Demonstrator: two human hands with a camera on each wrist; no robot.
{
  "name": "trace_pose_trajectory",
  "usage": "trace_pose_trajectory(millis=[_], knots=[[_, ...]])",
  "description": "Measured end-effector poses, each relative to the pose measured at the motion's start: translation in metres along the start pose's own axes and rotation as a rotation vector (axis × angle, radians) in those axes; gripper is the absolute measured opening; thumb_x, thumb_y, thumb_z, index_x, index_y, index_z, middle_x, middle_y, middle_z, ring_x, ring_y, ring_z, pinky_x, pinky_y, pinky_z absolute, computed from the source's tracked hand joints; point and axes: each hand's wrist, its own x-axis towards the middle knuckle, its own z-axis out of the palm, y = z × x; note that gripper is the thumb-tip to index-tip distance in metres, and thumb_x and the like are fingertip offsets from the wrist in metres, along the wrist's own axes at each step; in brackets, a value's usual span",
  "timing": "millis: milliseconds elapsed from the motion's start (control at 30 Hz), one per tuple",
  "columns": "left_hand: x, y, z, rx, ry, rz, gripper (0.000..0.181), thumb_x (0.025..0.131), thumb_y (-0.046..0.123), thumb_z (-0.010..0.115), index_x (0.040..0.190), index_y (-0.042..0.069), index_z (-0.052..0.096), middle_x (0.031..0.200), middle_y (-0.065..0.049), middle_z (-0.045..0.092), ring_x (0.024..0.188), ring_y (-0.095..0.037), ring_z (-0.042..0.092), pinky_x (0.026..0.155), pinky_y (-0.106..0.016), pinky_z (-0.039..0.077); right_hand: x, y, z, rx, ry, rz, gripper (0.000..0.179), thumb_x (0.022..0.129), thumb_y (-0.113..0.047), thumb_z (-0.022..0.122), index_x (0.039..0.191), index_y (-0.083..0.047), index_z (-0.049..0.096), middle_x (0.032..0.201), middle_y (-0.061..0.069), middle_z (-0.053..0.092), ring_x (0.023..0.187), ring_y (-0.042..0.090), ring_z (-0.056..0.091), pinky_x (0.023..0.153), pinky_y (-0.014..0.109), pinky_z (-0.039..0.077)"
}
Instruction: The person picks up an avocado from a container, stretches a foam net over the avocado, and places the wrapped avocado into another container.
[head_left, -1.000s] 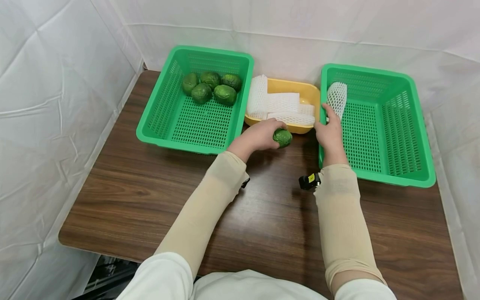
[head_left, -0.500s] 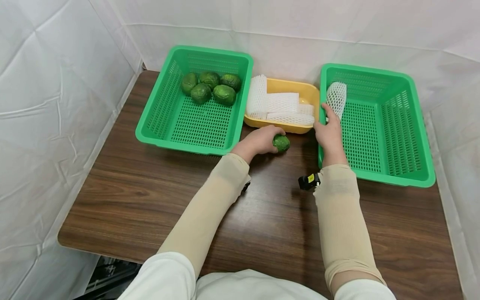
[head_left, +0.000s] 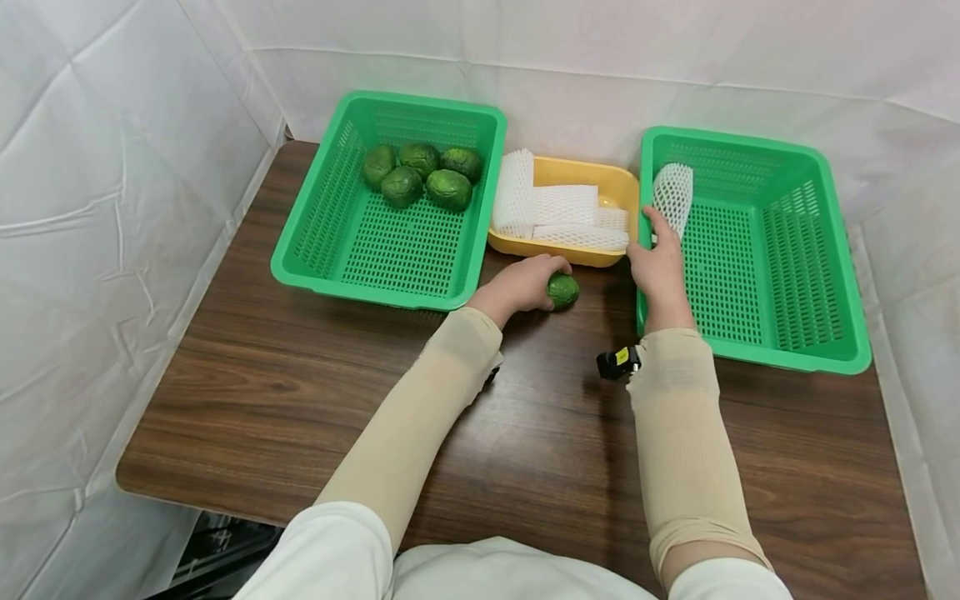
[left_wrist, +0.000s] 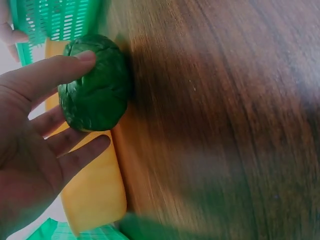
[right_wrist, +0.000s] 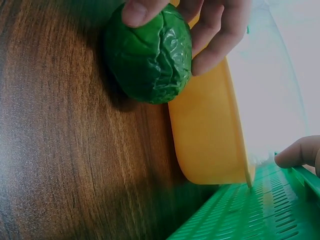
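Observation:
A dark green, wrinkled, shiny avocado is in my left hand, low over the table in front of the yellow tub. In the left wrist view the thumb lies across the near side of the avocado, with some fingers behind it. Whether it touches the wood I cannot tell. My right hand grips the left rim of the right green basket, thumb outside; its other fingers are partly hidden inside. Just beyond those fingers, a white foam net sleeve leans in that basket, its contents unclear.
At the back left, another green basket holds several avocados. Between the baskets stands a yellow tub with white foam net sleeves. The brown wooden table ends at a white cloth wall.
My left hand has moved slightly toward my body with the avocado, away from the yellow tub, and is nearly still over the last half second. The right hand stays on the basket rim.

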Motion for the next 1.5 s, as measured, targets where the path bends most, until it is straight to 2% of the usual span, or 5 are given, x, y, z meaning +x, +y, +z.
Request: trace_pose_trajectory(millis=[333,567,767,1033,1500], knots=[[-0.004,0.009,-0.01,0.072,0.009,0.003,0.062,0.084,0.022,0.07,0.138,0.02,0.041,0.135,-0.004,0.043,0.12,-0.02,0.043,0.095,-0.033,0.038,0.0,-0.001,-0.002,0.002,0.004,-0.004,0.059,0.096,-0.013,0.04,0.148,-0.034,0.02,0.149,0.01,0.017,0.119,0.028,0.033,0.088,0.04,0.036],[-0.032,0.012,-0.058,-0.068,0.111,0.026,0.05,0.089,0.025,0.063,0.135,0.015,0.045,0.134,-0.005,0.046,0.12,-0.018,0.043,0.098,-0.03,0.035,0.002,-0.001,-0.002,0.01,-0.018,-0.025,0.061,0.095,-0.01,0.04,0.149,-0.029,0.019,0.149,0.013,0.018,0.117,0.03,0.036,0.085,0.039,0.038],[-0.048,-0.013,-0.089,-0.212,0.244,-0.114,0.046,0.092,0.032,0.057,0.134,0.016,0.045,0.138,-0.006,0.04,0.127,-0.02,0.035,0.099,-0.033,0.033,-0.004,-0.016,-0.006,-0.092,-0.028,-0.068,0.063,0.092,-0.014,0.045,0.149,-0.023,0.019,0.15,0.015,0.006,0.131,0.033,0.018,0.096,0.047,0.032],[-0.051,-0.036,-0.09,-0.336,0.168,-0.317,0.055,0.094,0.028,0.054,0.144,0.019,0.033,0.148,-0.012,0.021,0.123,-0.028,0.037,0.094,-0.041,0.037,-0.005,-0.061,0.015,-0.197,-0.085,-0.312,0.053,0.091,-0.012,0.051,0.142,-0.014,0.037,0.149,0.011,0.019,0.135,0.028,0.019,0.105,0.044,0.025],[-0.048,-0.042,-0.086,-0.382,0.151,-0.334,0.054,0.093,0.021,0.056,0.143,0.021,0.034,0.146,-0.009,0.031,0.125,-0.025,0.039,0.092,-0.04,0.039,0.016,-0.064,0.088,-0.349,-0.245,-0.397,0.064,0.085,-0.023,0.067,0.142,-0.019,0.037,0.13,0.013,0.04,0.109,0.028,0.048,0.087,0.039,0.043]])
